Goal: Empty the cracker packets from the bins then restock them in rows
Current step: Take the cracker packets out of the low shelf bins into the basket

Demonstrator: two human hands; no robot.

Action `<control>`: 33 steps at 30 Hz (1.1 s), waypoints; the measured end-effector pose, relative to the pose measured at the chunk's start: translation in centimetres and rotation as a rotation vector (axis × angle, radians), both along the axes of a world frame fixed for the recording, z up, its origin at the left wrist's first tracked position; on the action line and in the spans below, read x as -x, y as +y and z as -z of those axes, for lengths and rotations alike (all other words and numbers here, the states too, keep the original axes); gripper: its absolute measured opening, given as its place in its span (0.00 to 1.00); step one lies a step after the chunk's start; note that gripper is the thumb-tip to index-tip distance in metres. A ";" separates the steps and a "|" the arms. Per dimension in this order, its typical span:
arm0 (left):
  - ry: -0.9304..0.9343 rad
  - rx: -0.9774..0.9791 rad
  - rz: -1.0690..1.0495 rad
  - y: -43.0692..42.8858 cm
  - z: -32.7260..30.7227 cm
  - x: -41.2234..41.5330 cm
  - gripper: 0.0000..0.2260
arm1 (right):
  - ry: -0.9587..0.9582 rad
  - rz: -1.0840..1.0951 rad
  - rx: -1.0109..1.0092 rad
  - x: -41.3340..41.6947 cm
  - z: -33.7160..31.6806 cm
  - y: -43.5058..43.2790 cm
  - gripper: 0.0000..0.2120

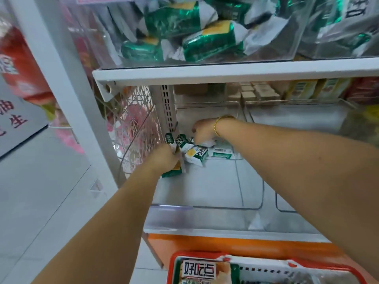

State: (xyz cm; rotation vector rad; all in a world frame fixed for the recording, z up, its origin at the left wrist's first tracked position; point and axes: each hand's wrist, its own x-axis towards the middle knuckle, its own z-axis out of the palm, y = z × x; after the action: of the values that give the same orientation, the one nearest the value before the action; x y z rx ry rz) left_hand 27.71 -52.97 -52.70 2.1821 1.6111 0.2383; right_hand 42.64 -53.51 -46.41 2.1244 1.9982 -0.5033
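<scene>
Down in the back-left corner of the clear bin (225,208) on the lower shelf, a small cluster of cracker packets (195,153) lies crowded against the side wall and the perforated upright (169,107). My left hand (164,158) is clenched around a bunch of them, fingers wrapped tight, with one green end poking out below my fist. My right hand (205,131), a gold bracelet (217,126) at the wrist, reaches over the cluster from the right, its fingertips down among the white wrappers; the back of the hand hides them, so I cannot tell whether they grip or only touch. One packet (222,153) lies flat with its barcode up, just beside that hand. From the cluster forward to the low front lip, the bin floor is bare, and both my forearms cross that open stretch. The divider wall (243,111) bounds the bin on the right, near my right wrist, with the next bin (287,210) beyond it. The white edge of the upper shelf (225,72) hangs well above my hands, carrying another clear bin (205,64) heaped with green packets (170,23). A wire rack (131,128) with pink goods stands to the left, outside the upright. Below the shelf front, nearest me, sits a red basket (205,254) holding a large printed packet (200,271).
</scene>
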 end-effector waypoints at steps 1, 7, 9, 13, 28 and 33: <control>-0.044 -0.034 -0.068 0.4 0.4 -0.2 0.17 | 0.029 0.018 0.007 0.0 0.2 0.9 0.17; -0.146 -0.142 -0.177 2.8 0.6 -1.4 0.20 | -0.034 0.017 0.070 -0.9 0.3 2.5 0.07; -0.141 -0.117 -0.155 4.0 0.5 -2.3 0.22 | -0.081 -0.002 0.227 -1.0 0.4 2.3 0.18; -0.078 -0.046 -0.156 4.4 0.5 -4.1 0.32 | 0.021 0.000 0.267 -1.8 0.8 2.7 0.16; 0.386 0.089 0.067 3.1 -0.6 -3.0 0.54 | 0.318 0.056 0.407 -2.6 2.4 2.7 0.22; 0.280 0.027 0.090 2.6 -0.7 -2.4 0.40 | 0.249 0.054 0.544 -2.0 2.5 1.9 0.28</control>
State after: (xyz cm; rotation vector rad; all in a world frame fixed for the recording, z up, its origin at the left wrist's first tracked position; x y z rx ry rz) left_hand 30.12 -50.37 -52.02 2.3423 1.6410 -0.1212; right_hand 44.67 -51.57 -48.90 1.8418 1.6541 -1.2137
